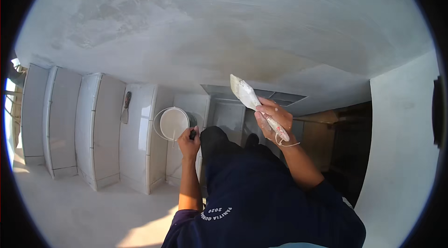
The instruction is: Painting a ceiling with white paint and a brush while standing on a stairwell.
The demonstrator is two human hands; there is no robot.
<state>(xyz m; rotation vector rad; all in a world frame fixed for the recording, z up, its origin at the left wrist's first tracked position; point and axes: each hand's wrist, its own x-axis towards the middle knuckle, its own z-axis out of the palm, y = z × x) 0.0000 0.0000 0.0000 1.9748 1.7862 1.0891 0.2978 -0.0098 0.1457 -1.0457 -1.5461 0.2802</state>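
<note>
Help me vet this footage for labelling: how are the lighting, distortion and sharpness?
Head view: fisheye bending curves the edge of the right-hand wall, corners black; head view: a sunlit patch at lower left, deep shadow in the recess at right; head view: the brush in the right hand looks reasonably sharp.

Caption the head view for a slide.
The right hand holds a white-smeared paintbrush before a patchy grey wall, the left hand beside a bucket on tiled steps.
</note>
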